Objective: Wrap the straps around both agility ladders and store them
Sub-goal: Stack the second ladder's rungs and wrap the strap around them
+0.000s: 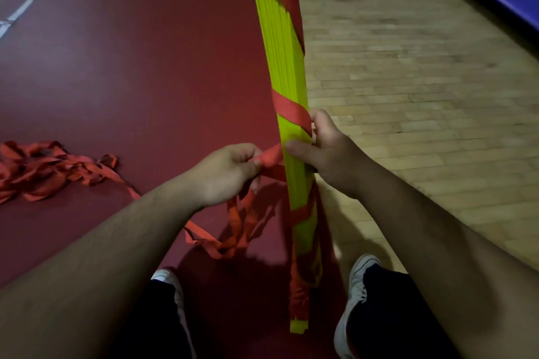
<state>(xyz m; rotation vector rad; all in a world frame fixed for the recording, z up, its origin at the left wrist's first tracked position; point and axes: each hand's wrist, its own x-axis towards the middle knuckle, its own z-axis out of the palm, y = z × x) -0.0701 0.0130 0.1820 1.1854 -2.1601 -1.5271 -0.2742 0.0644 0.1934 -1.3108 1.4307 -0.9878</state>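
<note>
Head view: yellow rung bundle (287, 73) stands upright, long axis vertical. Right hand (323, 148) grips its middle; left hand (230, 172) pinches red strap (272, 157) just left, ready to cross.

no legible text, labels, or numbers anywhere

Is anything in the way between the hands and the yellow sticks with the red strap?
Nothing visible is. The left hand already pinches the red fabric strap right beside the bundle of flat yellow ladder rungs, and the right hand grips that bundle directly.
</note>
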